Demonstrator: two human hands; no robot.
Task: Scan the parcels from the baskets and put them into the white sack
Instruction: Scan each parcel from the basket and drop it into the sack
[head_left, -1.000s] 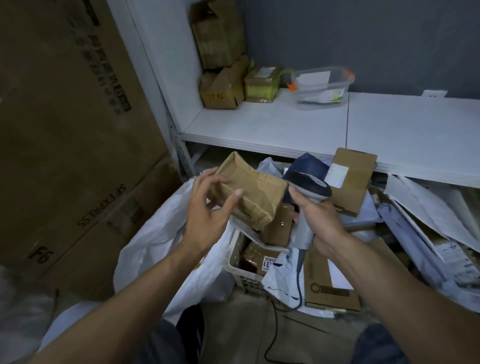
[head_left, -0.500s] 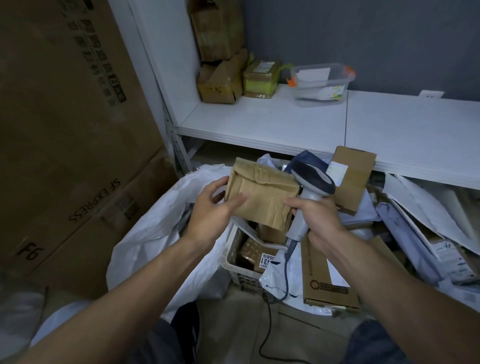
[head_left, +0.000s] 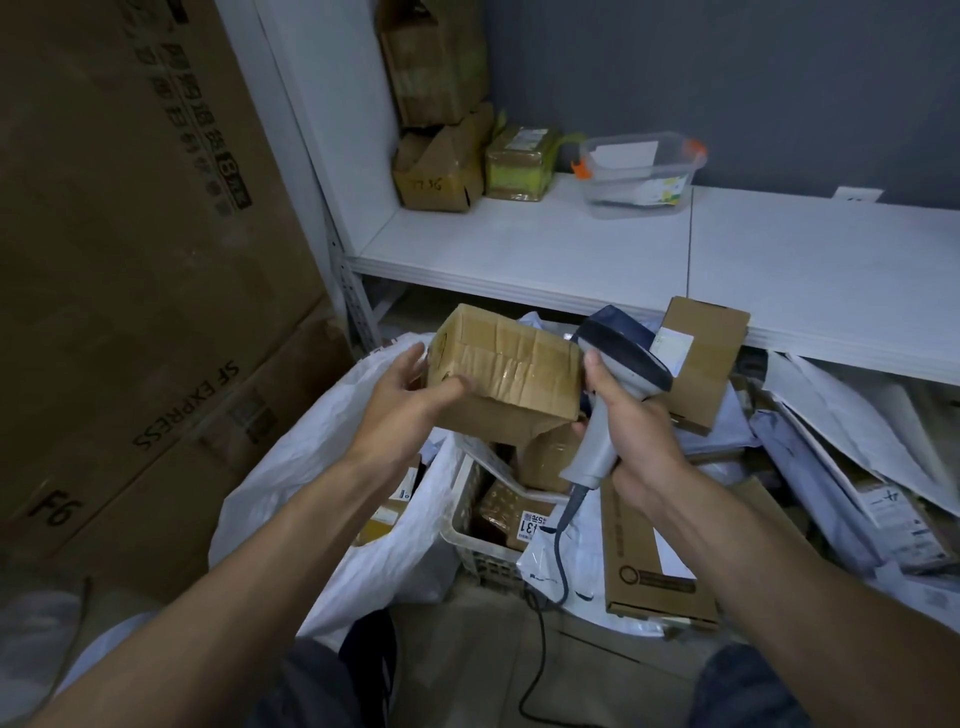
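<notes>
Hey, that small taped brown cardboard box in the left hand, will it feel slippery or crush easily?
Probably somewhat slick: glossy tape covers the small taped brown cardboard box. Its creased, dented faces suggest soft walls that may crush. The left hand grips it by one end, so it seems light.

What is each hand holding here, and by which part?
The left hand grips the box by its left end. The right hand grips the scanner by its handle.
</notes>
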